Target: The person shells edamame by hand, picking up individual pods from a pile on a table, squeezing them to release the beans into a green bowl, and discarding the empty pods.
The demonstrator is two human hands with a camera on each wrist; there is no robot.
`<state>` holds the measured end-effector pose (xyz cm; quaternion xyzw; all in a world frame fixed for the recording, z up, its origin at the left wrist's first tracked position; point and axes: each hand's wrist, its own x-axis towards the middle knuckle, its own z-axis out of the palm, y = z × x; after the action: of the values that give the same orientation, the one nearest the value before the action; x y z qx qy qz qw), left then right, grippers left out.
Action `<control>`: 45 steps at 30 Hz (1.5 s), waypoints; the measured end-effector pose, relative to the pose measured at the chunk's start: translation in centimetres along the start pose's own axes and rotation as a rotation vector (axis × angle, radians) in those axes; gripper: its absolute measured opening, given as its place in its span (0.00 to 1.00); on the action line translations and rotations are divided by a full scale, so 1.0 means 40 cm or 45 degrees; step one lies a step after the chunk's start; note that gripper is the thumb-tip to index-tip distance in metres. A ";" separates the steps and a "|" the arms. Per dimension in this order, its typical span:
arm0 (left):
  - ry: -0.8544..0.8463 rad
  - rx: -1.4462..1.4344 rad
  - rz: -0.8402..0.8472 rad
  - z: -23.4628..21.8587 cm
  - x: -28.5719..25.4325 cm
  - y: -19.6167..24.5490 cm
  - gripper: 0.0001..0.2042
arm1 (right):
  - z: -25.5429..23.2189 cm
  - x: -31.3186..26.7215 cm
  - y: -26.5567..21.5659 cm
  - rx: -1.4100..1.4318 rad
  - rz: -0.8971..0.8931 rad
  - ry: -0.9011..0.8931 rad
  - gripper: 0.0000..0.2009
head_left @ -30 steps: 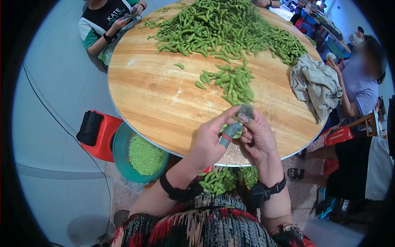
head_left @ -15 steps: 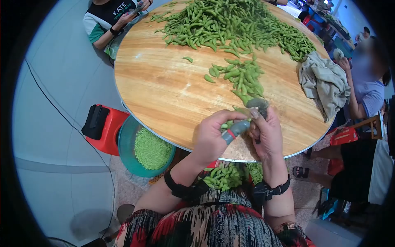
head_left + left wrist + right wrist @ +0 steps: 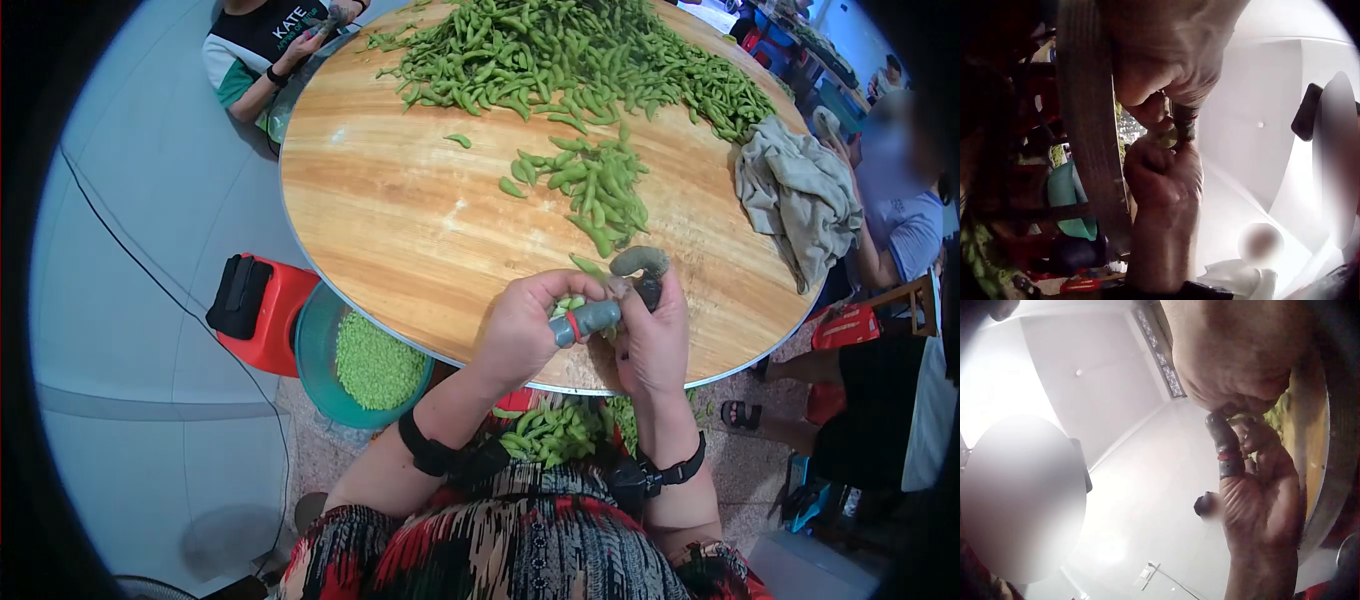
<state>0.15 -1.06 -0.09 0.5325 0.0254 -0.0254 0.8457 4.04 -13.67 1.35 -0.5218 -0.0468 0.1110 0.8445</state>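
Above the near table edge, my left hand (image 3: pixel 520 325) curls its fingers round green edamame pods (image 3: pixel 568 304). Its thumb wears a grey sleeve with a red band (image 3: pixel 574 328). My right hand (image 3: pixel 658 340) meets it tip to tip, thumb and fingers pinching at the pods, a grey cover (image 3: pixel 640 262) over its index finger. One pod (image 3: pixel 588 266) shows past the left fingertips. In the left wrist view a bit of green pod (image 3: pixel 1165 137) appears between the hands; the right wrist view has the left thumb sleeve (image 3: pixel 1225 440) right at the right hand.
A big heap of edamame pods (image 3: pixel 560 60) covers the far table (image 3: pixel 380 220), with a smaller pile (image 3: pixel 605 185) nearer. A grey cloth (image 3: pixel 795 195) lies at right. Below left stands a teal basin (image 3: pixel 316 370) of shelled beans; more pods (image 3: pixel 550 430) sit at the lap.
The view has shifted, so the table sits slightly further right. Both hands stay together while their fingers shift on the pods; the right index finger now bends further over.
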 end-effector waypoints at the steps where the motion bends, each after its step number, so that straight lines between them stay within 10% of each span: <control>1: -0.020 0.061 0.005 -0.001 -0.001 -0.002 0.08 | -0.003 -0.004 0.005 0.023 -0.008 0.019 0.08; 4: -0.103 0.561 0.356 -0.009 0.010 -0.010 0.07 | -0.001 -0.007 0.000 0.055 -0.013 -0.056 0.09; 13: 0.058 0.254 0.165 0.000 -0.009 -0.003 0.07 | -0.020 -0.001 -0.027 0.231 0.334 -0.263 0.11; 23: -0.077 0.154 0.150 0.004 -0.008 -0.001 0.08 | -0.006 -0.040 -0.013 0.025 0.072 0.054 0.10; 26: -0.064 -0.068 0.006 -0.008 -0.007 0.001 0.08 | -0.077 -0.028 -0.026 0.270 0.146 -0.150 0.10; 28: 0.235 -0.417 0.177 -0.020 0.003 -0.002 0.09 | -0.120 -0.039 -0.096 -0.850 -0.119 -1.164 0.11; 29: 0.237 -0.428 0.179 -0.021 0.005 0.003 0.09 | -0.118 -0.032 -0.134 -0.826 -0.030 -1.463 0.11; 32: 0.267 -0.381 0.211 -0.014 -0.002 0.011 0.10 | -0.090 -0.041 -0.127 -1.057 0.111 -0.948 0.12; 34: 0.239 -0.327 0.192 -0.013 0.000 0.005 0.11 | -0.050 0.006 -0.092 -1.485 -0.302 -0.290 0.11; 39: 0.259 -0.236 0.188 -0.003 -0.006 0.014 0.12 | -0.033 0.052 -0.027 -2.062 -0.535 -0.328 0.08; 42: 0.210 -0.303 0.114 0.000 -0.011 0.019 0.13 | -0.059 0.050 -0.028 -1.543 -0.682 -0.284 0.08; 44: 0.133 -0.339 0.034 -0.003 -0.015 0.028 0.14 | -0.053 0.027 -0.069 -0.468 0.274 -0.428 0.09; 45: 0.047 -0.342 -0.037 -0.002 -0.019 0.033 0.13 | -0.050 0.016 -0.073 -0.470 0.271 -0.427 0.09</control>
<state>-0.51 -0.40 1.12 0.4144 0.0517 -0.0243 0.9083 5.45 -16.50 3.02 -0.6431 -0.1506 0.2736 0.6992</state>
